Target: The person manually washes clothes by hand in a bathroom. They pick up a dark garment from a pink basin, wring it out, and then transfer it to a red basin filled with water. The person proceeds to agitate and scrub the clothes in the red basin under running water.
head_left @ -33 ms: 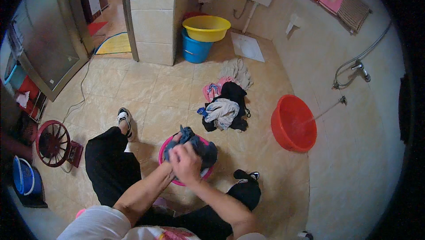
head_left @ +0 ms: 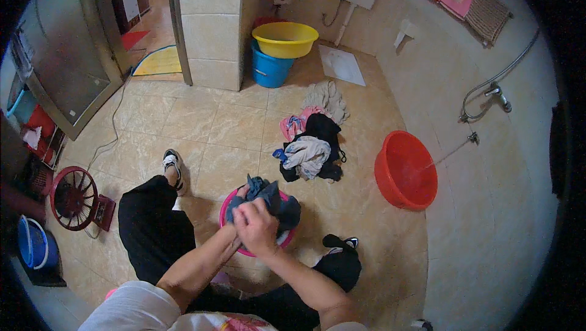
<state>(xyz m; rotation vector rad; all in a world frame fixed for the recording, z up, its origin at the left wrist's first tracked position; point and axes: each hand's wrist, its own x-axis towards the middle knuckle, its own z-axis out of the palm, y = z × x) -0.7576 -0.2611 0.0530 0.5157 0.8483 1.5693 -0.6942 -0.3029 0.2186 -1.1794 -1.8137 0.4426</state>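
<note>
Between my knees stands a pink basin (head_left: 223, 215) with a dark blue-grey wet-looking garment (head_left: 284, 210) bunched in it. My right hand (head_left: 256, 227) is closed in a fist over the garment, gripping part of its cloth. Crossed beneath it, my left hand (head_left: 242, 194) is closed on the same garment, mostly hidden behind the right hand. A twisted end of the cloth sticks up beyond my knuckles, and the rest hangs over the basin's right side.
Clothes (head_left: 311, 148) lie heaped on the tiles ahead. Water runs from a wall tap (head_left: 473, 138) into a red basin (head_left: 390, 169) at right. A yellow basin (head_left: 285, 38) sits on a blue bucket (head_left: 271, 71). A round dark-red fan (head_left: 73, 198) with a cord stands left, near another blue bucket (head_left: 36, 242).
</note>
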